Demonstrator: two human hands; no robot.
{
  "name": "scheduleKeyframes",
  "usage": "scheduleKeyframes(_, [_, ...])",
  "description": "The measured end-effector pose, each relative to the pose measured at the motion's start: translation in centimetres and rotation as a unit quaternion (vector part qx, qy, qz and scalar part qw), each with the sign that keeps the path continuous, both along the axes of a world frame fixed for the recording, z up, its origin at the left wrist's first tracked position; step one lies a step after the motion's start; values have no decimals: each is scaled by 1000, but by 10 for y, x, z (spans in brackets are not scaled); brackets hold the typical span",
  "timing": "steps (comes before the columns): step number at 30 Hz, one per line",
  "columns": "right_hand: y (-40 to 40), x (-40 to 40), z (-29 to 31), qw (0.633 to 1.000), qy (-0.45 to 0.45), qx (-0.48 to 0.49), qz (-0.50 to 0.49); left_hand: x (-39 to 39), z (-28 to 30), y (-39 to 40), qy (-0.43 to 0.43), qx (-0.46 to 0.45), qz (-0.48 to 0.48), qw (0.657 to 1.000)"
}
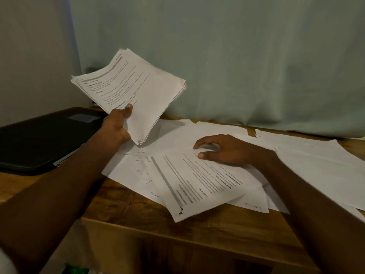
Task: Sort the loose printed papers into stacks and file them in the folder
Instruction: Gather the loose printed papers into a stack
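My left hand (117,125) grips a stack of printed papers (138,91) by its near edge and holds it tilted up above the table. My right hand (223,150) rests on a loose printed sheet (195,184) on the table, thumb and fingertips touching the paper, fingers slightly bent. Under and around that sheet lie several more loose white sheets (308,167), overlapping each other. A black folder (39,139) lies closed at the left of the table, behind my left forearm.
The wooden table (138,220) has its front edge close to me, and one sheet's corner hangs near it. A pale curtain (237,56) hangs right behind the table. A strip of brown tape (251,132) sits among the far sheets.
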State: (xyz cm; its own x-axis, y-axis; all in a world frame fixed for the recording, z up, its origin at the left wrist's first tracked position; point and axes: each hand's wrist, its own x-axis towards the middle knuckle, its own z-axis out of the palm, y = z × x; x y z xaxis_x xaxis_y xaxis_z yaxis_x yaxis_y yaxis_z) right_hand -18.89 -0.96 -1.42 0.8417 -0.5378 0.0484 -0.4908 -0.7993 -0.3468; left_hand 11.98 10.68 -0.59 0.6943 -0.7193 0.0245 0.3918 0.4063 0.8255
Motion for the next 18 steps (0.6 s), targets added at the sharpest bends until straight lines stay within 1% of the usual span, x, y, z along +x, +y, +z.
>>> scheduleKeyframes(8, [-14,1,-6,997,3,-56,-49,-4,0,-2,-8,-6,-19,1000])
scheduleKeyframes(11, [-11,4,-3,996,5,-70,-58,-5,0,-3,-25,-32,-43,998])
scheduleKeyframes(14, [-6,9,3,992,27,-92,-77,-6,0,-3,-35,-37,-46,998])
scheduleKeyframes(18, [-2,10,6,991,16,-89,-95,-10,3,-4,-70,-50,-47,995])
